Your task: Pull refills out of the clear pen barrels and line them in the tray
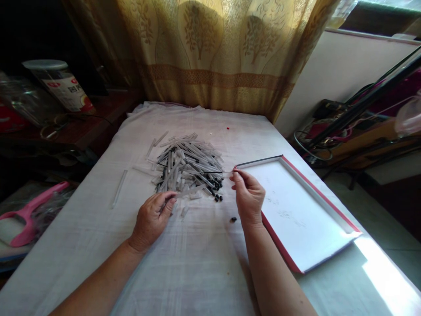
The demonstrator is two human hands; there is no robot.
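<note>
Right now the right hand [248, 195] pinches one tube [228, 172] by its end, pile [187, 164] just left of the pinch; left hand [153, 219] curls at the pile's edge, grip unclear. Tubes seem light, stiff, slick.

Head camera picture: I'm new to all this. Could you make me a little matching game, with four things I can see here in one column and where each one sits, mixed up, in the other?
Things
1. pile of tubes
2. tray
3. pink tool
4. jar

Places
A. back left, on the dark shelf
B. beside the right hand, on the right
C. middle of the cloth, at the left hand
D. far left, lower than the cloth

Pairs: 1-C, 2-B, 3-D, 4-A
</note>
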